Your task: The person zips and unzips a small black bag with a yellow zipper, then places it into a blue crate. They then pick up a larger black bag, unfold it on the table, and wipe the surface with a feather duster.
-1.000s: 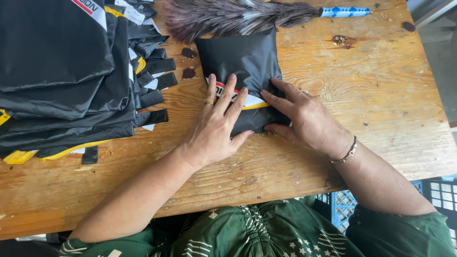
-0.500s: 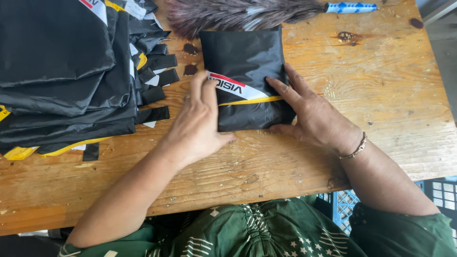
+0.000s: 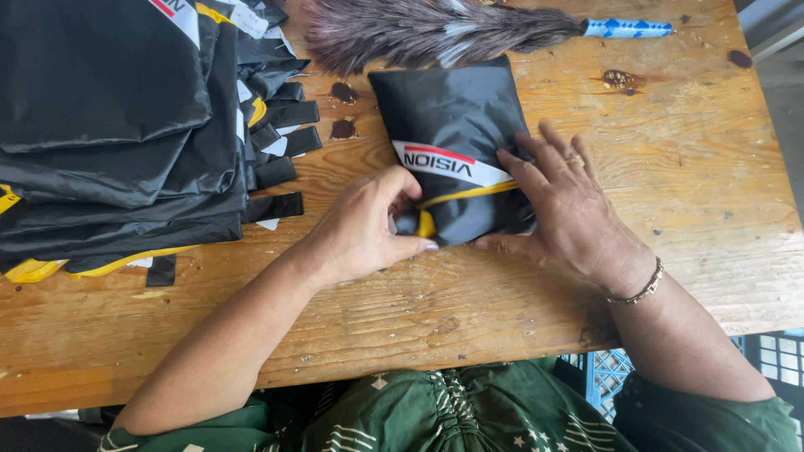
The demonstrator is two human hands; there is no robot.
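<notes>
At the left end of the wooden bench (image 3: 670, 167) a stack of folded black fabric pieces (image 3: 109, 125) with yellow trim covers the far left corner, with black straps (image 3: 280, 151) fanning out from its right side. Just right of the straps, the left hand (image 3: 364, 230) is curled, its fingers closed on the near left corner of a folded black fabric bundle (image 3: 448, 117) with a white, red and yellow stripe. The bundle lies in the middle of the bench, nearer the far edge. The right hand (image 3: 569, 209) lies flat and open on the bundle's right side, fingers spread, pressing it down. Along the far edge, touching the bundle's top, lies a feather duster (image 3: 419, 29) with a blue-and-white handle pointing toward the right end.
</notes>
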